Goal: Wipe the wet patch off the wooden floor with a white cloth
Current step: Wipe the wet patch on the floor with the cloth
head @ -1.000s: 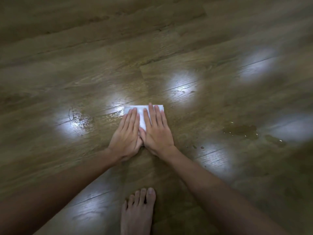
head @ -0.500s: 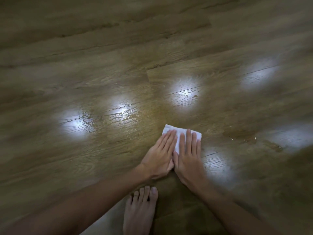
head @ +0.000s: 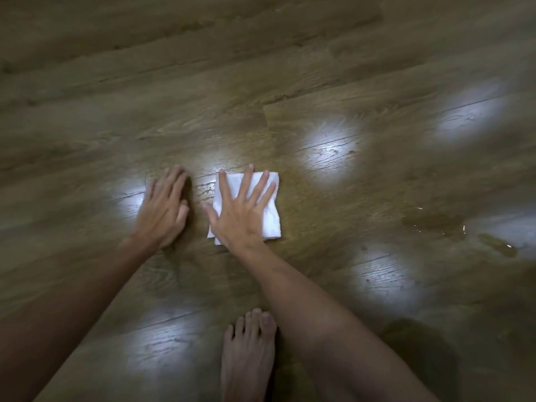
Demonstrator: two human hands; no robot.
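A folded white cloth (head: 271,216) lies flat on the brown wooden floor (head: 261,68) near the middle of the view. My right hand (head: 240,210) presses down on it with fingers spread. My left hand (head: 164,210) rests flat on the bare floor just left of the cloth, apart from it. A thin wet smear (head: 207,188) glistens between the two hands. A puddle (head: 435,223) sits far to the right, with a smaller one (head: 497,244) beside it.
My bare foot (head: 249,352) stands on the floor near the bottom edge, below my right forearm. Several bright light reflections shine on the boards, and a few droplets (head: 333,152) lie in the one beyond the cloth.
Both hands were together on the cloth; now my left hand has come off it and lies on the floor to its left. The cloth has shifted back to the left.
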